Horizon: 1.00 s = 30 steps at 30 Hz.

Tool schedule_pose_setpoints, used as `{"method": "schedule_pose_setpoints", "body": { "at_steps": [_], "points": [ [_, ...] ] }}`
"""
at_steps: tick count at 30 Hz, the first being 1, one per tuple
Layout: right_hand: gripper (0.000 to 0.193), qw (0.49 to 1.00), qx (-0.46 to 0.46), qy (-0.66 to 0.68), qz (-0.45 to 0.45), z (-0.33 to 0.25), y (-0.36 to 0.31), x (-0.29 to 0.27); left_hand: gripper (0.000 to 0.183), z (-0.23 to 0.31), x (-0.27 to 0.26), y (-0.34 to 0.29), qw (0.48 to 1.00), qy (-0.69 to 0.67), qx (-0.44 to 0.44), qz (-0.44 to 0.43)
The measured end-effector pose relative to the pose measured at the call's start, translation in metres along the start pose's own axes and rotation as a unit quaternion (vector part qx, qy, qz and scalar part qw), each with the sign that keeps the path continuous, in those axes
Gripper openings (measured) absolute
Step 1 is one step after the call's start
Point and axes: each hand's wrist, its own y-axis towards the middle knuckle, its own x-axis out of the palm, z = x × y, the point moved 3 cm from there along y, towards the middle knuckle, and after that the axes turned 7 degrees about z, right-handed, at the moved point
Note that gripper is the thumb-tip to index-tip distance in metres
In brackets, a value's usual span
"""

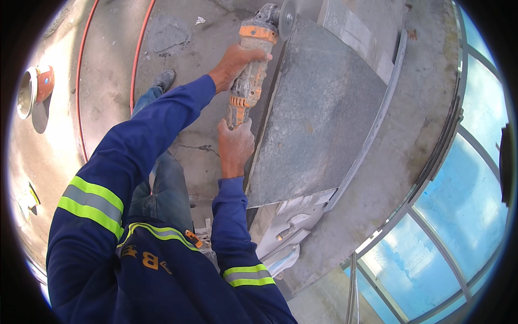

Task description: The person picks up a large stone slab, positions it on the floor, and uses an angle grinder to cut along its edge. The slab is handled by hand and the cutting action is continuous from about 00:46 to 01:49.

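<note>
A dusty orange-and-grey angle grinder (250, 81) is held in both my hands, its length running away from me. My left hand (232, 66) is closed round the body just behind the head. Farther back, my right hand (236, 144) wraps the rear handle. The round disc (287, 19) stands on edge at the far left corner of a large grey slab (318, 116). Whether it touches the slab's edge I cannot tell. The slab lies flat, to the right of the grinder.
Red hoses (139, 48) run along the concrete floor at left. A reddish bucket (44, 85) lies on its side farther left. Light offcuts and a plastic bag (286, 259) sit by the slab's near end. Blue panes in a metal frame (448, 194) line the right.
</note>
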Motion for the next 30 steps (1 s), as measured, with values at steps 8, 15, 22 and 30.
{"method": "schedule_pose_setpoints", "body": {
  "at_steps": [8, 15, 22, 30],
  "points": [
    [0.044, 1.000, 0.002, 0.012, -0.004, -0.004, 0.010, 0.001, 0.048, 0.002, 0.000, 0.013, 1.000, 0.015, 0.002, -0.015],
    [0.045, 1.000, 0.008, 0.007, -0.015, -0.009, 0.018, -0.003, 0.044, 0.003, 0.004, 0.019, 1.000, 0.002, -0.007, -0.002],
    [0.042, 1.000, -0.016, -0.022, 0.003, -0.011, 0.020, -0.001, 0.042, 0.002, 0.004, 0.026, 1.000, -0.006, -0.012, -0.004],
    [0.047, 0.999, 0.025, -0.018, -0.013, -0.004, 0.005, -0.004, 0.043, 0.001, 0.002, 0.010, 1.000, 0.012, -0.012, -0.011]
  ]
}}
